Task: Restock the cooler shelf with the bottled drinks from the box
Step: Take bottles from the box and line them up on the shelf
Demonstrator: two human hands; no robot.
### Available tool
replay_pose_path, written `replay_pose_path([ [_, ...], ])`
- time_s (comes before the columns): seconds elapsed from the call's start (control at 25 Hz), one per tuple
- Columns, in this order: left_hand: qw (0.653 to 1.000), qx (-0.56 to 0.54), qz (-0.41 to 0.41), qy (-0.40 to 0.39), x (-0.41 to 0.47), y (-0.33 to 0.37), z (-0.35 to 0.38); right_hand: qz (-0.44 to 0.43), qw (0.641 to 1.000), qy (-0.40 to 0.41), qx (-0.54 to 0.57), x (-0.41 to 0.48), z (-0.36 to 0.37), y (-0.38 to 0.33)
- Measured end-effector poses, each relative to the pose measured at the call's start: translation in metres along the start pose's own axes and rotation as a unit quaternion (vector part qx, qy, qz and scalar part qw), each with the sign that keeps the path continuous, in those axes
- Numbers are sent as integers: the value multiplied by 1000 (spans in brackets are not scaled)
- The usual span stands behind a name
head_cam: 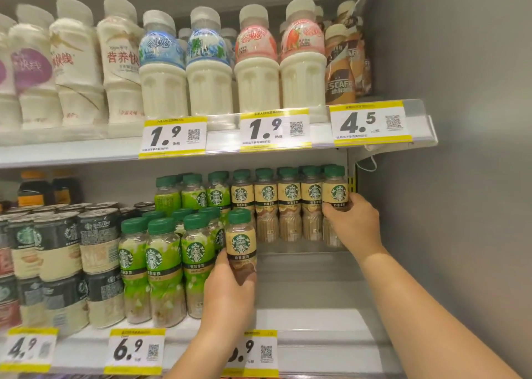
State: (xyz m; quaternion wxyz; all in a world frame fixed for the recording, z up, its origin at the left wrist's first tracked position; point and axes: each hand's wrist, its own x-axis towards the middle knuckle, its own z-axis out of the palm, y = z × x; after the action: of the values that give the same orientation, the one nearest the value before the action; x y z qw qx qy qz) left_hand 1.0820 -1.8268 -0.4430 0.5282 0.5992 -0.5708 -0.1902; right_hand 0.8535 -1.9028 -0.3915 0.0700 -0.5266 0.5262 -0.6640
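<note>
My left hand [227, 289] grips a beige-labelled coffee bottle [241, 243] with a green cap, held upright over the front of the lower cooler shelf [311, 321]. My right hand [352, 223] is wrapped around the rightmost beige-labelled bottle [335, 194] in a row of like bottles [290, 203] at the back of that shelf, close to the right wall. Green-labelled bottles [164, 263] stand to the left of my left hand. The box is out of sight.
Dark cans [57, 258] fill the shelf's left part. The upper shelf [224, 142] carries white milk drinks [210, 71] and brown coffee bottles [344, 62]. Yellow price tags [135, 350] line both shelf edges. The grey cooler wall [449, 177] bounds the right side.
</note>
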Motion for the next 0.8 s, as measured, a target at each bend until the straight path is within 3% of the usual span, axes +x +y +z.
replay_pose_path([
  [0.08, 999, 33, 11, 4, 0, -2, -4, -17, 1000, -21, -3, -2, 0, 4],
  [0.28, 969, 245, 10, 2, -6, 0, -9, 1, 999, -41, -6, -8, -1, 15],
  [0.8, 947, 321, 24, -1, 14, -8, -5, 12, 999, -27, -24, -1, 2, 38],
])
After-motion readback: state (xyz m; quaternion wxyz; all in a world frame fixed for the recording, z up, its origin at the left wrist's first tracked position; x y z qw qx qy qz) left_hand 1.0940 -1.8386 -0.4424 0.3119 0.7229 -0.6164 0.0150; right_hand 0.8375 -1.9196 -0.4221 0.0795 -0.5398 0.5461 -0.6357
